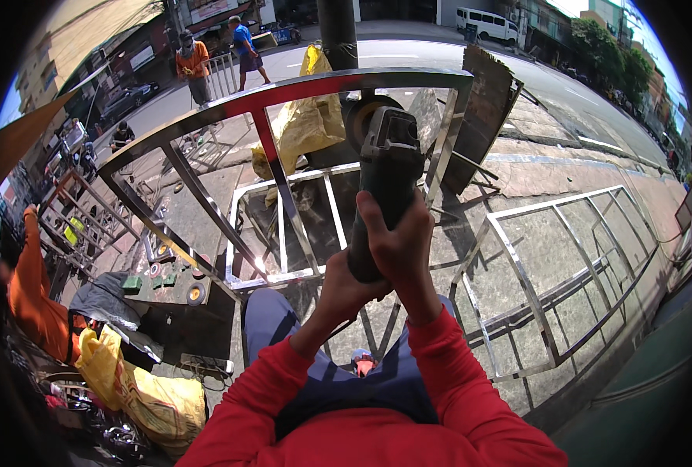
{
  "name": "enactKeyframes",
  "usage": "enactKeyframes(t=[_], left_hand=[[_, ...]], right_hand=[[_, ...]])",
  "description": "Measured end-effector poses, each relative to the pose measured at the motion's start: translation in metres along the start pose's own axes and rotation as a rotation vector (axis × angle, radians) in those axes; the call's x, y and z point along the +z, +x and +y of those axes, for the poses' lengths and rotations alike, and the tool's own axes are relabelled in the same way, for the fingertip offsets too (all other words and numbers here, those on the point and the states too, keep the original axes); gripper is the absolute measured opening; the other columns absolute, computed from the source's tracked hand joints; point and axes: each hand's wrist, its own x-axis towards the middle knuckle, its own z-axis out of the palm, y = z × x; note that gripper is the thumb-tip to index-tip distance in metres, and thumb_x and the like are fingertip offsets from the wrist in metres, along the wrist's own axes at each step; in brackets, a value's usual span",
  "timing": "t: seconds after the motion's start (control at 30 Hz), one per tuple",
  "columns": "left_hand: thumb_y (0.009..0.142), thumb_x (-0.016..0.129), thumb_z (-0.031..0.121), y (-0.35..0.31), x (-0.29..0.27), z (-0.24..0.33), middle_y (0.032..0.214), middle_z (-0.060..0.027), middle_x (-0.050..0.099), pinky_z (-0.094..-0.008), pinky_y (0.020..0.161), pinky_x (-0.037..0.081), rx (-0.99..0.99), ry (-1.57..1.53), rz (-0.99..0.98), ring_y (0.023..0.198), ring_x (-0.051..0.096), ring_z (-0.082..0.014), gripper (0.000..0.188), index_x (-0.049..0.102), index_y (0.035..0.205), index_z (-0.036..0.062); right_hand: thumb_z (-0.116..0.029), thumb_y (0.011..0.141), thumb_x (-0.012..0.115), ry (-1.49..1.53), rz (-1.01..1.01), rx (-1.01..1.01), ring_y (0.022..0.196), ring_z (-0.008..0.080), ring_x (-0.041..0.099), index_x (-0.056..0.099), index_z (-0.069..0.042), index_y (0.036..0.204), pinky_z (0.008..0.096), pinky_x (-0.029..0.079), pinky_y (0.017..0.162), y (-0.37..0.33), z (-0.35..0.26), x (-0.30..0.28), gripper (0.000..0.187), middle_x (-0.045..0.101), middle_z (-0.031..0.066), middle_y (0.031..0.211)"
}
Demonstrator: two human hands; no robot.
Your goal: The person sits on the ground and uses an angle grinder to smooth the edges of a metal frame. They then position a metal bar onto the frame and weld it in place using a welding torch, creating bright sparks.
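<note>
Both my hands are wrapped round the dark body of an angle grinder [391, 167]. My right hand [405, 241] grips its middle with the thumb along the side. Lower down, my left hand [347, 289] closes round the rear end of the body. The grinder's round disc [359, 117] shows partly behind its head, close to the right end of a shiny metal frame [274, 159]. That frame stands tilted before me, with several crossbars reflecting red and sky. Whether the disc touches the metal I cannot tell.
Another metal frame [526, 284] lies to the right, and a smaller one [329, 201] stands behind. A table [155, 292] at left holds discs and tools. Yellow sacks [159, 401] lie lower left. An orange-sleeved person [38, 300] is at the left edge; others stand near the road.
</note>
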Motion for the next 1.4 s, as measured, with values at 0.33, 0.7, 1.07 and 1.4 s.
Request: enactKeyframes(t=[0.33, 0.7, 1.07, 1.4], left_hand=[[0.066, 0.083, 0.008, 0.002, 0.001, -0.002, 0.073, -0.0082, 0.069, -0.0275, 0.057, 0.054, -0.021, 0.004, 0.024, 0.065, 0.068, -0.0142, 0.039, 0.061, 0.096, -0.0043], [0.068, 0.081, 0.009, -0.002, 0.0, 0.004, 0.073, -0.0074, 0.068, -0.028, 0.056, 0.053, 0.046, -0.011, 0.043, 0.064, 0.068, -0.0136, 0.035, 0.063, 0.094, -0.0045], [0.069, 0.081, 0.011, -0.002, 0.0, 0.009, 0.07, -0.0071, 0.068, -0.0271, 0.055, 0.052, 0.04, -0.006, 0.024, 0.063, 0.067, -0.0126, 0.031, 0.064, 0.09, -0.0039], [0.067, 0.081, 0.012, 0.001, -0.002, 0.004, 0.075, -0.0047, 0.068, -0.0231, 0.056, 0.052, -0.02, -0.005, -0.008, 0.065, 0.066, -0.01, 0.035, 0.063, 0.094, -0.0024]], right_hand=[[-0.026, 0.083, 0.076, 0.008, 0.02, -0.041, 0.075, 0.0285, 0.073, 0.058, 0.008, 0.101, 0.0357, 0.056, 0.067, 0.0, 0.009, 0.001, 0.042, 0.071, 0.0185, 0.083], [-0.026, 0.083, 0.076, -0.008, -0.006, -0.054, 0.075, 0.0284, 0.073, 0.058, 0.009, 0.102, 0.0362, 0.057, 0.068, 0.002, 0.001, 0.004, 0.043, 0.071, 0.02, 0.083], [-0.026, 0.083, 0.075, -0.002, 0.006, -0.074, 0.071, 0.0294, 0.073, 0.058, 0.008, 0.102, 0.0363, 0.057, 0.063, 0.002, -0.006, 0.004, 0.043, 0.071, 0.02, 0.081], [-0.026, 0.084, 0.074, -0.071, -0.022, -0.003, 0.074, 0.0215, 0.07, 0.065, 0.005, 0.099, 0.0338, 0.054, 0.068, 0.004, -0.01, 0.003, 0.035, 0.071, 0.0145, 0.083]])
